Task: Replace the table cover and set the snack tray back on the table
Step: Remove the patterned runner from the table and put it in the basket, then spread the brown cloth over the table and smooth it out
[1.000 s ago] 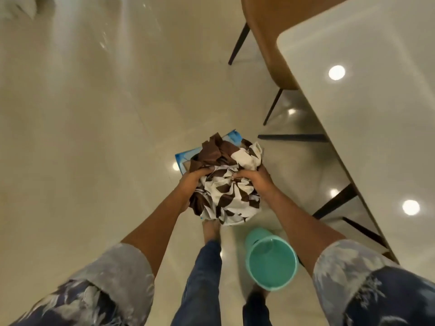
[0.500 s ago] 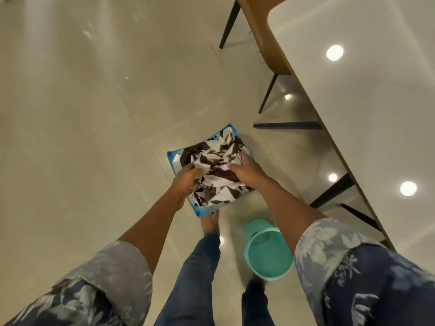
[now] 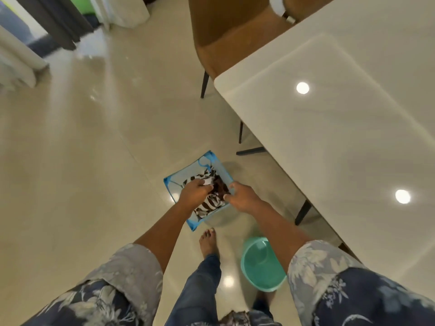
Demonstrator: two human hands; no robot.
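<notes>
The brown-and-white patterned table cover (image 3: 207, 204) lies crumpled inside a blue square basket (image 3: 173, 180) on the floor, just left of the white table (image 3: 341, 128). My left hand (image 3: 195, 193) is down in the basket with its fingers curled into the cover. My right hand (image 3: 243, 196) hovers at the basket's right rim with fingers loosely spread, holding nothing. The tabletop is bare and glossy. No snack tray is in view.
A teal bucket (image 3: 261, 264) stands on the floor by my right leg, close to the table's edge. A brown chair (image 3: 230, 38) is tucked at the table's far end. Dark table legs (image 3: 303, 211) are right of the basket. Curtains (image 3: 58, 20) hang far left.
The bundled cover went from held up in both hands down into the blue basket. My right hand has come off it to the basket's rim, while my left still grips it.
</notes>
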